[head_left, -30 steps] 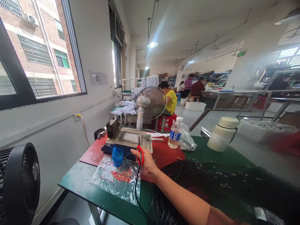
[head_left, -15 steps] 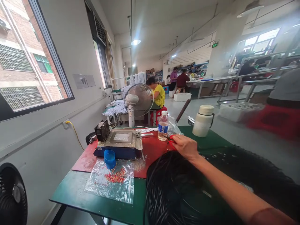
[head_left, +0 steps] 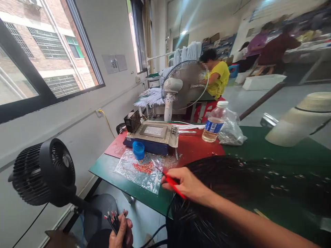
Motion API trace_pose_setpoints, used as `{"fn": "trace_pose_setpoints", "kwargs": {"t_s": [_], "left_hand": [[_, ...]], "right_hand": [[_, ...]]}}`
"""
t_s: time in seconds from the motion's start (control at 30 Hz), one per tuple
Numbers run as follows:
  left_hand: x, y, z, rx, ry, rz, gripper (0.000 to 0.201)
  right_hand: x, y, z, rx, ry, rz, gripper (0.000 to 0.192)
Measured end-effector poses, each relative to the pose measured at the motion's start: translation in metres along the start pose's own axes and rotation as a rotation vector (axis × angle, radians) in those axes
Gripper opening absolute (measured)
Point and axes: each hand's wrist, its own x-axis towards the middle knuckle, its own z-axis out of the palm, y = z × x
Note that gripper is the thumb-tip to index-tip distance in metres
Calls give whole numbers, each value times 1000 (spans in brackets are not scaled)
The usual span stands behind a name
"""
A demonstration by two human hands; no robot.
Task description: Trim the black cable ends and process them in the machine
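Observation:
My right hand [head_left: 186, 184] reaches across a big heap of black cables [head_left: 232, 199] on the green table [head_left: 113, 174] and grips a red-handled tool [head_left: 173, 186], its tip pointing toward a clear plastic bag [head_left: 141, 168] strewn with small red pieces. Low at the frame's bottom, my left hand [head_left: 121, 232] holds a bunch of black wires with red ends [head_left: 111, 220]. A blue cup [head_left: 138, 150] stands on the bag in front of a blue-based metal device [head_left: 153, 137].
A black fan [head_left: 45, 172] stands at lower left beside the table. A white fan [head_left: 181, 86], water bottle [head_left: 214, 121], crumpled bag [head_left: 231, 132] and white jug [head_left: 300, 120] sit further back. A person in yellow [head_left: 217, 77] and others work behind.
My right hand drew back from near the water bottle to the table's near edge, still gripping the red tool. The view tilted down, and my left hand with the wire bunch came into view.

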Motion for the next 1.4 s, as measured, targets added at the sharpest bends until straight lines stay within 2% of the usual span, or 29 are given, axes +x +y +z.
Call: {"fn": "trace_pose_setpoints", "kwargs": {"t_s": [0.03, 0.1, 0.17, 0.23, 0.3, 0.4, 0.53, 0.67, 0.8, 1.03, 1.2, 1.4], "left_hand": [[-6, 4, 5, 1, -4, 7, 51], [-19, 11, 13, 39, 1, 19, 53], [-29, 14, 16, 83, -26, 21, 53], [-33, 13, 16, 133, -70, 19, 48], [-33, 7, 15, 171, -106, -13, 40], [-29, -3, 16, 152, -113, -59, 34], [-29, 1, 21, 133, -2, -46, 37], [-33, 21, 22, 72, 167, 10, 36], [-36, 33, 21, 36, 256, 46, 33], [-31, 25, 18, 245, 230, 122, 38], [-27, 22, 15, 329, 236, 165, 39], [-24, 23, 13, 420, 223, 188, 41]], "right_hand": [[5, -5, 20, 113, -113, -18, 19], [12, -12, 56, 282, -257, 23, 21], [14, -14, 82, 453, -367, 108, 30], [12, -15, 99, 611, -450, 162, 37], [9, -14, 108, 708, -492, 151, 35], [4, -10, 111, 750, -487, 108, 26], [4, -5, 109, 754, -454, 151, 34], [4, -8, 106, 423, -462, -2, 30], [0, -10, 107, 126, -536, -23, 30], [-3, -3, 112, -31, -509, -121, 36], [-3, -1, 112, -116, -466, -202, 33], [-4, 4, 119, -76, -442, -162, 36]]}}
